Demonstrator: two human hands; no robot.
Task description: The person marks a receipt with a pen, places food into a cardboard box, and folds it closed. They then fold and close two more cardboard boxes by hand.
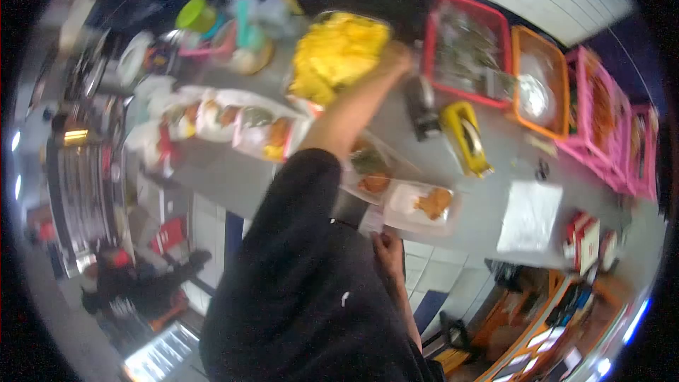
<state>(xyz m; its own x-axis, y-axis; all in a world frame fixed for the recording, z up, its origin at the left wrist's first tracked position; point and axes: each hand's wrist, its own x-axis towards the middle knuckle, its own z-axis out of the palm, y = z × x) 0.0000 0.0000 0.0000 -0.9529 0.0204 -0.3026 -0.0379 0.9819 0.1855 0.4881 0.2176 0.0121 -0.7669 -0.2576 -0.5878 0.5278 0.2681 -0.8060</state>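
Note:
My left hand (398, 58) reaches across the counter to the right edge of a tray heaped with yellow pieces (339, 49), too blurred to name. Motion smears its fingers. Low at the counter's near edge, my right hand (385, 246) has its fingers closed against a small translucent plastic piece (372, 219). Just above that hand lies an open white food box (407, 205) with a brown fried piece (433, 203) in it. Another box with green and brown food (371, 170) sits beside it, partly behind my left arm.
A black tool (422, 110) and a yellow tape dispenser (467, 138) lie right of my arm. Red (429, 49), orange (520, 113) and pink baskets (583, 147) line the back right. More filled boxes (244, 127) stand left. A person (134, 290) is at lower left.

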